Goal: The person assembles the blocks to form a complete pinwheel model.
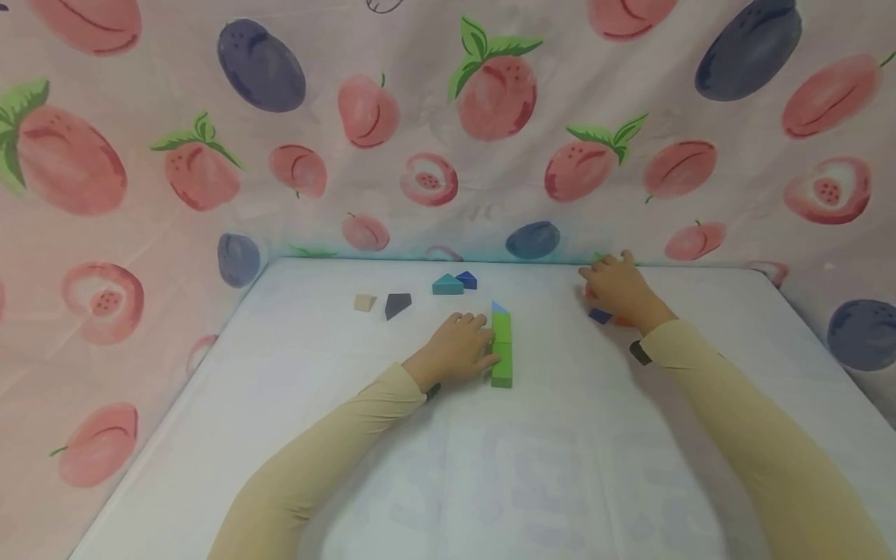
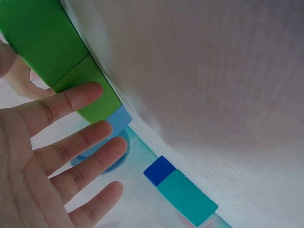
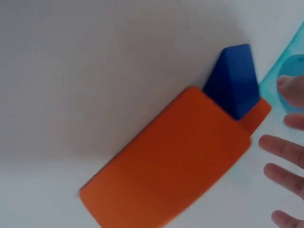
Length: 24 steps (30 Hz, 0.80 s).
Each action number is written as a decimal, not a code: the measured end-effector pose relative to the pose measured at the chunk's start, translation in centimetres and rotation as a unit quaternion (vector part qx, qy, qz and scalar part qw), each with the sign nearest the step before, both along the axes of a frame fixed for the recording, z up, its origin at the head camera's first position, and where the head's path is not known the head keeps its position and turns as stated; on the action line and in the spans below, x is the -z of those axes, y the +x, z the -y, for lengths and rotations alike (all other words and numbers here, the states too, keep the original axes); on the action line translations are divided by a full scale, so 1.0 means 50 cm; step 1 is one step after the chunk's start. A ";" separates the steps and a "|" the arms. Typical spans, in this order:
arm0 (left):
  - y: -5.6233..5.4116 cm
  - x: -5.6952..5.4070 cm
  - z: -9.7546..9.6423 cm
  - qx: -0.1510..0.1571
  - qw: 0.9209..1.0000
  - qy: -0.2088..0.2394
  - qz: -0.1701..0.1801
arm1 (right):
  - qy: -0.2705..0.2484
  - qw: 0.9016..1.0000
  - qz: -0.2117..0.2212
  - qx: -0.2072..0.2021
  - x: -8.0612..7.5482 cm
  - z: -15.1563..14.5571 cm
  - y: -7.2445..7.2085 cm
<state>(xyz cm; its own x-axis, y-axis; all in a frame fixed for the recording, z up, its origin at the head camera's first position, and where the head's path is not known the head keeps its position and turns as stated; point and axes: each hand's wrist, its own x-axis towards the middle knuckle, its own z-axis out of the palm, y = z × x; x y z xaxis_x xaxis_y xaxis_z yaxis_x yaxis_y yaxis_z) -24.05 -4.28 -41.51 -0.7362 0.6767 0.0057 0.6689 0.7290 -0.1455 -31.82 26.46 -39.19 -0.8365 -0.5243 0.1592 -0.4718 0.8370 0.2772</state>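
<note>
Two green blocks [image 1: 501, 369] lie end to end on the white table, with a light blue triangular block [image 1: 498, 306] at their far end. My left hand [image 1: 458, 346] is at their left side, its fingers extended and fingertips right at the green surface in the left wrist view. Over at the far right, my right hand [image 1: 617, 289] reaches above a small group of blocks with its fingers spread. Beneath and beside it are a dark blue triangular block [image 3: 237, 83], a large orange block [image 3: 166, 156] and a smaller orange block [image 3: 259, 116], partly hidden behind the blue one.
Toward the back are a teal triangular block [image 1: 448, 286] and a blue block [image 1: 467, 280] side by side. Left of them lie a beige block [image 1: 364, 302] and a dark grey block [image 1: 397, 305]. A fruit-patterned curtain [image 1: 427, 93] hangs behind the table's back edge.
</note>
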 end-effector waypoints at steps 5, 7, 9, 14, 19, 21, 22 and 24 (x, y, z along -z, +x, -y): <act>-0.001 0.000 0.000 0.001 1.000 -0.001 0.001 | 0.019 0.999 0.019 0.039 -0.004 -0.005 0.004; -0.001 -0.001 -0.001 0.000 1.000 -0.003 0.001 | 0.025 0.998 0.027 0.048 -0.004 -0.007 0.005; 0.000 -0.002 -0.001 -0.001 1.000 -0.004 0.002 | 0.022 0.998 0.034 0.055 0.001 -0.010 0.002; 0.001 -0.002 0.001 -0.001 1.000 -0.004 0.000 | 0.008 0.998 0.033 0.058 0.007 -0.007 -0.003; 0.002 -0.003 0.001 0.002 1.000 -0.003 0.004 | -0.017 0.998 0.038 0.042 0.012 0.003 -0.007; 0.002 -0.004 0.001 0.001 1.000 -0.003 0.007 | -0.024 0.998 0.050 0.034 0.013 0.008 -0.007; 0.002 -0.004 0.001 0.000 1.000 -0.003 0.008 | -0.029 0.998 0.053 0.028 0.014 0.011 -0.007; 0.002 -0.004 0.001 -0.002 1.000 -0.003 0.008 | -0.033 0.998 0.055 0.012 0.016 0.014 -0.008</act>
<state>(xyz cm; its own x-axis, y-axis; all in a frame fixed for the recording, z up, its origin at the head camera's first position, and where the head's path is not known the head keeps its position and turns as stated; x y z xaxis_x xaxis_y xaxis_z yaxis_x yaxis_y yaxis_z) -23.93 -4.34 -41.31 -0.7384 0.6742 -0.0097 0.6687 0.7304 -0.1394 -32.20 25.75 -40.02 -0.8631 -0.4950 0.1000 -0.4755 0.8633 0.1692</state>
